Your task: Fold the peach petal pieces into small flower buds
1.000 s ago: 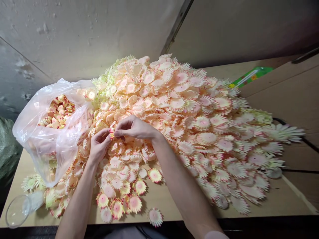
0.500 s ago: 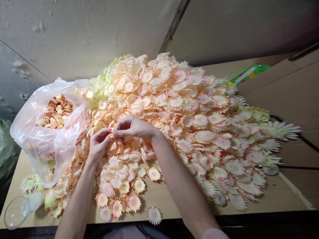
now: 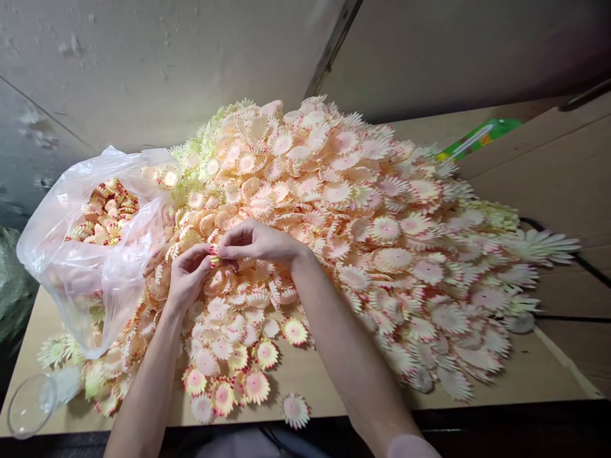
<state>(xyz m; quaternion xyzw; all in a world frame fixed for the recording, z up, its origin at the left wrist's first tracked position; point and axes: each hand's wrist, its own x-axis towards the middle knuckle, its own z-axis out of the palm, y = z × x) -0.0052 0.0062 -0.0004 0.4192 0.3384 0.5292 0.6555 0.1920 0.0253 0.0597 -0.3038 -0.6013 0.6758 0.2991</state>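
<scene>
Between my two hands is a small artificial flower piece (image 3: 213, 252), yellowish with pink-red petal tips. My left hand (image 3: 188, 273) pinches it from the left with thumb and fingertips. From the right, my right hand (image 3: 255, 242) pinches the same piece between thumb and forefinger. Fingers cover most of it, so its full shape is hidden. Under and behind both hands spreads a large heap of artificial flower petal discs (image 3: 329, 191), cream to pale pink with fringed edges. Nearer to me lie several loose discs, one of them a pink-centred disc (image 3: 256, 387).
A translucent plastic bag (image 3: 114, 273) on the left holds small curled flower pieces (image 3: 112, 210). A clear plastic cup (image 3: 32, 407) lies tipped at the front left corner. Behind the heap on the right are a green packet (image 3: 501, 129) and a cardboard box (image 3: 548, 184).
Both hands stay almost in place, still pinching the flower piece. The piece looks slightly turned between the fingertips. The camera view has shifted a little.
</scene>
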